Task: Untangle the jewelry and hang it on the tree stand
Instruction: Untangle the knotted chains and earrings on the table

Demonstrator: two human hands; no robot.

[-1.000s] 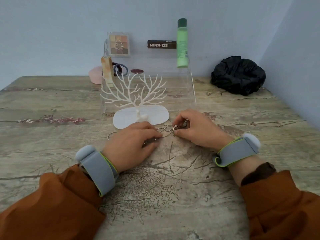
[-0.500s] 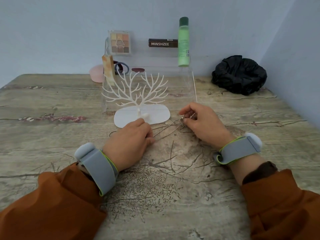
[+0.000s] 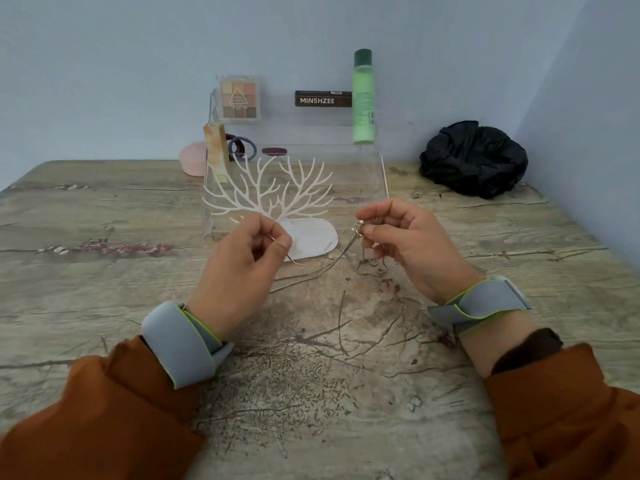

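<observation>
On the tabletop [image 3: 104, 306]: worn wood look, blue walls behind and to your right.
Far edge: clear shelf [image 3: 294, 188] and white tree stand [image 3: 277, 199] in the middle; black cloth [image 3: 474, 161] in the far right corner.
Near edge: bare wood.
Your left hand [image 3: 242, 268]: pinches the thin chain [image 3: 311, 273].
Your right hand [image 3: 412, 244]: pinches the tangled end, lifted; the rest trails on the wood between your hands.
</observation>
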